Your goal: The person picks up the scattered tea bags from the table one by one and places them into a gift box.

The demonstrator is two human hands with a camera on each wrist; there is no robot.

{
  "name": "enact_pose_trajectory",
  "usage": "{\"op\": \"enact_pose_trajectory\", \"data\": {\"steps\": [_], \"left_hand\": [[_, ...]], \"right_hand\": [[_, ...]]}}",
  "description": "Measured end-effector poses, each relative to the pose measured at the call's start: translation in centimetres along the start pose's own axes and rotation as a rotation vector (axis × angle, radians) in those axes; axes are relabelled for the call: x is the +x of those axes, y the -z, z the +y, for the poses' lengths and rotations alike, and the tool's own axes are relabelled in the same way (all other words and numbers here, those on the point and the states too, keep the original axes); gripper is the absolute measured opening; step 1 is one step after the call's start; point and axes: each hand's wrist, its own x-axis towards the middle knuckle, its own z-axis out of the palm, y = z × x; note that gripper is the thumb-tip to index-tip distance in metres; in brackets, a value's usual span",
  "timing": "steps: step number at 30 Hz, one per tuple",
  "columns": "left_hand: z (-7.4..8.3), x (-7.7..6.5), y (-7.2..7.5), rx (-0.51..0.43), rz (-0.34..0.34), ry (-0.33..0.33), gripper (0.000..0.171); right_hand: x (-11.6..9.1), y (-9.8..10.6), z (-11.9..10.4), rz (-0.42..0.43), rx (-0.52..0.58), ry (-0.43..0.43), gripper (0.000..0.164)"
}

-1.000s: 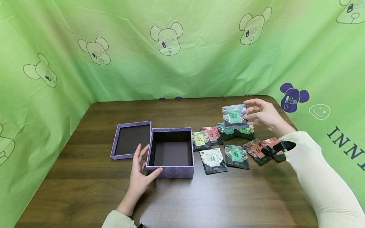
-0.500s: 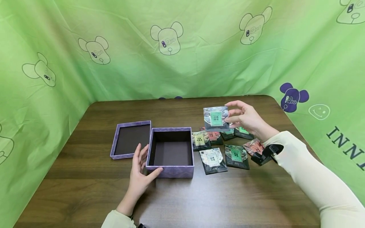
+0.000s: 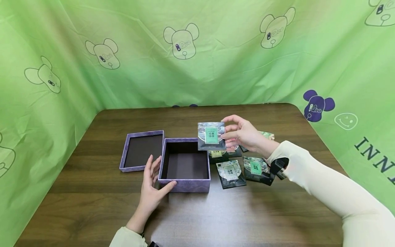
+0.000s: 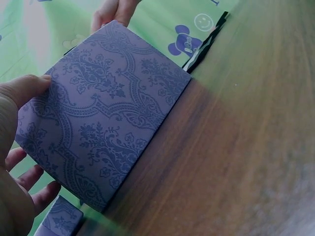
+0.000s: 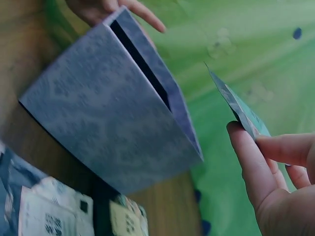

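My right hand (image 3: 242,134) pinches a tea sachet (image 3: 211,136) by its right edge, thumb and fingers on either face. The sachet has a green label and a dark lower band; it hangs raised, overlapping the back right corner of the purple box (image 3: 184,186) in the head view. Nothing lies inside this patterned box with its dark lining. My left hand (image 3: 152,188) holds its front left corner, thumb on the front face (image 4: 37,84) and fingers along the left side. The right wrist view shows the sachet (image 5: 238,105) nearly edge-on, apart from the box wall (image 5: 108,113).
The box lid (image 3: 143,151) lies inside up at the box's left. Right of the box are a white-label sachet (image 3: 230,174), a green-label sachet (image 3: 255,168), a yellow-label sachet (image 3: 217,155) and several others, partly behind the right arm. A green printed curtain (image 3: 197,79) hangs behind the table.
My right hand has carried the green-label sachet left, from over the other sachets to the box's back right corner, dipping slightly. My left hand and the box stay put.
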Motion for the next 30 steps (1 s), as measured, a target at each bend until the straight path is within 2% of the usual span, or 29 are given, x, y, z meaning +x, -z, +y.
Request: {"op": "enact_pose_trajectory", "data": {"steps": [17, 24, 30], "left_hand": [[-0.1, 0.0, 0.0, -0.008, -0.003, 0.005, 0.105], [0.1, 0.1, -0.1, -0.006, -0.008, 0.005, 0.105], [0.2, 0.0, -0.1, 0.003, -0.005, 0.005, 0.105]], "right_hand": [[1.9, -7.2, 1.9, -0.124, -0.122, -0.104, 0.039], [2.8, -8.8, 2.6, -0.165, -0.16, -0.118, 0.031], [3.0, -10.2, 2.5, -0.208, -0.267, -0.149, 0.018]]}}
